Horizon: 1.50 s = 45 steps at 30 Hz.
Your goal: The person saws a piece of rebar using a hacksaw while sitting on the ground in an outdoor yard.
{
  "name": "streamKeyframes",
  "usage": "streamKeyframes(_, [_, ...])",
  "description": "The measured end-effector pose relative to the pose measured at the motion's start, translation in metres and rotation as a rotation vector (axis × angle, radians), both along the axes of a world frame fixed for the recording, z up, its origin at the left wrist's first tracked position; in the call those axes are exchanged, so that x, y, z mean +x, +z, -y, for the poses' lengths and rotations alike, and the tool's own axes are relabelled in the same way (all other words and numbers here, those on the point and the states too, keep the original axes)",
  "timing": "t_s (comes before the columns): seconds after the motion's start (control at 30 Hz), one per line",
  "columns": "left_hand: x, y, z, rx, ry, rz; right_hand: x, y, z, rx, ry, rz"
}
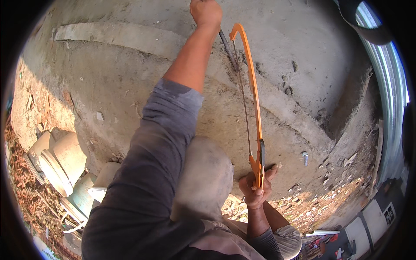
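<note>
An orange-framed hacksaw [255, 89] stretches away from me, its thin blade on the left side of the bow. My right hand [255, 190] is closed round its handle at the lower middle. Far ahead, at the top edge, my left hand [206, 13] is closed on a dark metal rod [226, 47]. The rod slants down to the right from that fist. Near its lower end the saw blade crosses it in view; whether they touch I cannot tell. My bent knee [206, 173] lies between the two arms.
Rough concrete ground [117, 82] with a raised concrete strip [281, 104] spreads ahead. Several dirty buckets [71, 156] lie at the left. A small blue object [305, 158] rests at the right. Corrugated metal sheeting [388, 82] stands along the right edge.
</note>
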<state>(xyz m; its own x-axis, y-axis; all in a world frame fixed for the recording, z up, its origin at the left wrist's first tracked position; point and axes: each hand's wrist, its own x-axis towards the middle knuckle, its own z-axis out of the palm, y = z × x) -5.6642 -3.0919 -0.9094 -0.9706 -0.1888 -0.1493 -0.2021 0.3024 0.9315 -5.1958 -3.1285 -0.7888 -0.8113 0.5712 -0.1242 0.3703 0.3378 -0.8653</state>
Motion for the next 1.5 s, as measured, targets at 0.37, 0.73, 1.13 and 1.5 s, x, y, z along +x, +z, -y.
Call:
streamKeyframes(0.37, [-0.011,-0.018,0.005,-0.028,0.019,-0.074,-0.009,0.032,0.013,-0.149,-0.08,0.053])
streamKeyframes(0.73, [-0.003,0.001,0.008,0.008,-0.042,-0.038,0.028,0.0,0.009,0.015,-0.014,-0.013])
streamKeyframes(1.13, [-0.009,-0.012,0.006,0.014,-0.04,-0.069,0.015,0.008,0.013,-0.095,-0.027,-0.059])
streamKeyframes(1.5, [-0.007,-0.002,-0.002,0.171,-0.033,0.037,0.0,0.018,0.026,0.012,-0.128,0.026])
